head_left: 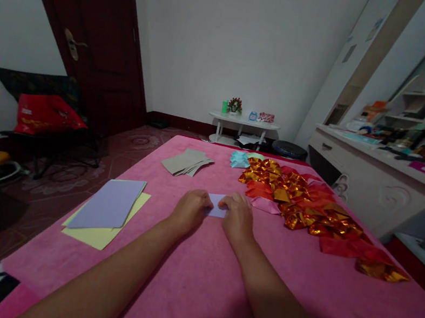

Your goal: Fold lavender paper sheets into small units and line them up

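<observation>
A small folded lavender paper [217,205] lies on the pink cloth-covered table [190,286]. My left hand [188,209] presses on its left end with curled fingers. My right hand [238,216] covers its right end, fingers bent down onto the paper. Both forearms reach forward from the near edge.
A lavender sheet on a yellow sheet [107,210] lies at the left. Grey cards [186,162] sit further back. A heap of gold and red foil pieces [306,208], a pink piece [265,205] and a light blue piece [239,159] fill the right. A white dresser [373,182] stands beyond.
</observation>
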Demonstrator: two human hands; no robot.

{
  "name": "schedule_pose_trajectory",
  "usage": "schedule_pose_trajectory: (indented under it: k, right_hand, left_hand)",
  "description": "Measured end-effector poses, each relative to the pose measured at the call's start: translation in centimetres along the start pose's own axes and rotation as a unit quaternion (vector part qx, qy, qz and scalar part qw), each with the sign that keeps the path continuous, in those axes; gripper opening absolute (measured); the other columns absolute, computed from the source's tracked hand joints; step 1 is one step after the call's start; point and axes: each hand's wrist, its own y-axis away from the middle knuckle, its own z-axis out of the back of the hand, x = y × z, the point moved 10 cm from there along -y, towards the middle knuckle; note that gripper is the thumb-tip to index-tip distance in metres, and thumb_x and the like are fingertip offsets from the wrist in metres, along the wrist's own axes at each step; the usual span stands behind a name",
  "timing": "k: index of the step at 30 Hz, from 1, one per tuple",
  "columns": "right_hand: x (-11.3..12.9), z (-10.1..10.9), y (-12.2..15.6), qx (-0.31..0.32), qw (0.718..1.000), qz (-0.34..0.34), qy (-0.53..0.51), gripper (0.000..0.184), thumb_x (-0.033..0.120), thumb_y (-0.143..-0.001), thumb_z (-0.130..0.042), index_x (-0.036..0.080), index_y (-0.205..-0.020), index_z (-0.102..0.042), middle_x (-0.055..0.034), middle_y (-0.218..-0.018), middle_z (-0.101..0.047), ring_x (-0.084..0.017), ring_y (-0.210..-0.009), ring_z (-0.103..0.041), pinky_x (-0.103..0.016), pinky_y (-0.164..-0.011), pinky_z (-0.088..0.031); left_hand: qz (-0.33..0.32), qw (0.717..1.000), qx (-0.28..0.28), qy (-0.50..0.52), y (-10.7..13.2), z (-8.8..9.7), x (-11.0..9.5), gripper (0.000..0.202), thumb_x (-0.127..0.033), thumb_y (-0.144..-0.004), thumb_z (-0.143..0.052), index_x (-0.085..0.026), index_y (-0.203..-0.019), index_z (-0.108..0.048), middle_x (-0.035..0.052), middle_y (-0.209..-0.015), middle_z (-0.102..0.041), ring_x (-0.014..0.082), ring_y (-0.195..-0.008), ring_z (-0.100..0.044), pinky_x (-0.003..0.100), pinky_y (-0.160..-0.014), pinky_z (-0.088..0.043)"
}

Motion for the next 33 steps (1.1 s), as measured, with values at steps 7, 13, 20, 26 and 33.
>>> schedule_pose_trajectory:
  k: [7,13,20,26,33]
  right_hand:
    - [0.0,-2.3,-0.2,0.052,0.998,-0.017,-0.021,0.016,0.006,-0.077,-0.054,0.021,-0.08,-0.059,-0.0041,-0.088,-0.06,-0.018,-0.086,-0.054,-0.027,-0.072,-0.036]
    - [-2.3,-2.1,0.0,0.052,0.996,-0.062,-0.035,0.015,0.006,-0.077,-0.054,0.021,-0.078,-0.058,-0.0022,-0.086,-0.06,-0.015,-0.078,-0.055,-0.025,-0.066,-0.035]
    - [-1.9,-1.8,0.1,0.043,0.994,-0.098,-0.026,0.016,0.03,-0.071,-0.071,0.022,-0.079,-0.059,-0.0023,-0.088,-0.062,-0.019,-0.087,-0.055,-0.029,-0.071,-0.034]
    - [-3.9,-1.6,0.3,0.071,0.984,-0.144,-0.072,0.01,0.018,-0.068,-0.068,0.022,-0.068,-0.059,0.0019,-0.074,-0.063,-0.013,-0.066,-0.054,-0.025,-0.058,-0.03]
    - [-2.9,-2.0,0.4,0.069,0.976,-0.116,-0.171,0.005,0.018,-0.067,-0.068,0.022,-0.066,-0.064,0.001,-0.072,-0.062,-0.014,-0.069,-0.052,-0.026,-0.063,-0.032]
  left_hand:
    - [0.12,0.991,-0.024,0.053,-0.6,-1.2,2.4,0.018,-0.033,-0.07,-0.071,-0.018,-0.08,-0.071,0.0063,-0.082,-0.065,0.0177,-0.075,-0.059,0.027,-0.068,-0.042]
    - [0.087,0.976,0.044,0.194,-0.3,-1.3,4.0,0.028,-0.017,-0.06,-0.074,-0.017,-0.088,-0.072,0.0038,-0.08,-0.065,0.0149,-0.072,-0.057,0.024,-0.066,-0.045]
    - [0.091,0.984,0.031,0.153,-0.1,-1.0,3.9,0.026,-0.025,-0.065,-0.07,-0.018,-0.09,-0.07,0.0029,-0.081,-0.062,0.0145,-0.072,-0.055,0.024,-0.066,-0.044]
    - [0.08,0.981,0.05,0.168,0.1,-1.3,3.4,0.024,-0.02,-0.068,-0.067,-0.019,-0.091,-0.072,0.0041,-0.086,-0.062,0.0152,-0.076,-0.056,0.024,-0.069,-0.044]
    - [0.039,0.993,0.049,0.101,0.1,-1.3,2.2,0.03,-0.04,-0.075,-0.065,-0.029,-0.102,-0.072,0.0041,-0.087,-0.06,0.018,-0.081,-0.056,0.026,-0.074,-0.043]
